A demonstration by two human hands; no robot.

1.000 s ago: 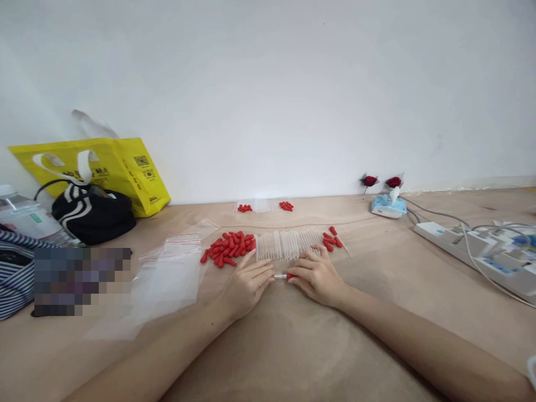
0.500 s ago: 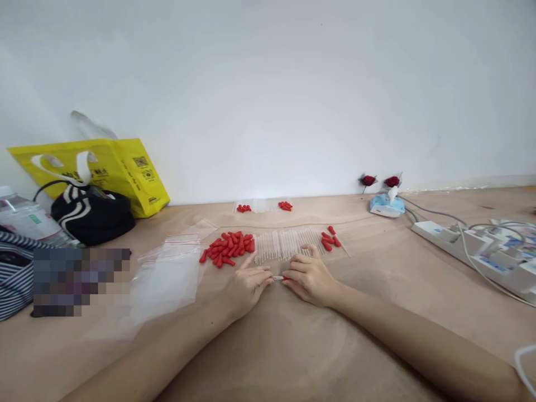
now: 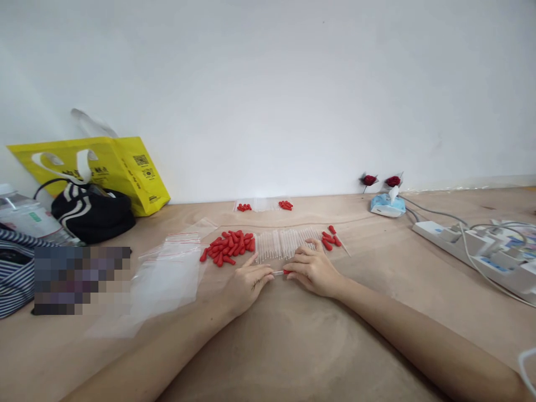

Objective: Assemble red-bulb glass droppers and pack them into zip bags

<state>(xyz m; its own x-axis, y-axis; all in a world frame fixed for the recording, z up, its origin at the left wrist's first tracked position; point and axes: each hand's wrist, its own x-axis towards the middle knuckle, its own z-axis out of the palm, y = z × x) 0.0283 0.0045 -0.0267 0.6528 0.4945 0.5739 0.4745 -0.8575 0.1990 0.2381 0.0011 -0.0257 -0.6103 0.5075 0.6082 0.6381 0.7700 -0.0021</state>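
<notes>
By the pale wall stands a yellow bag, a black pouch and clear bottle before it and striped fabric at the left edge; farther right on the desk, two dark red flowers sit behind a blue tissue pack, near a white power strip

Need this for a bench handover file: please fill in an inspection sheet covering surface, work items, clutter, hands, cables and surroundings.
Surface: brown tabletop, no spill seen.
Work items: piled red bulbs left of a row of clear tubes, smaller bulb cluster right; clear plastic bags further left.
Clutter: yellow bag, black pouch, bottle, tissue pack.
Hands: left hand pinches a single tube; right hand grips a red bulb at its right end.
Cables: grey cables, white power strip.
Surroundings: white wall behind; two dark red roses by the tissue pack.
</notes>
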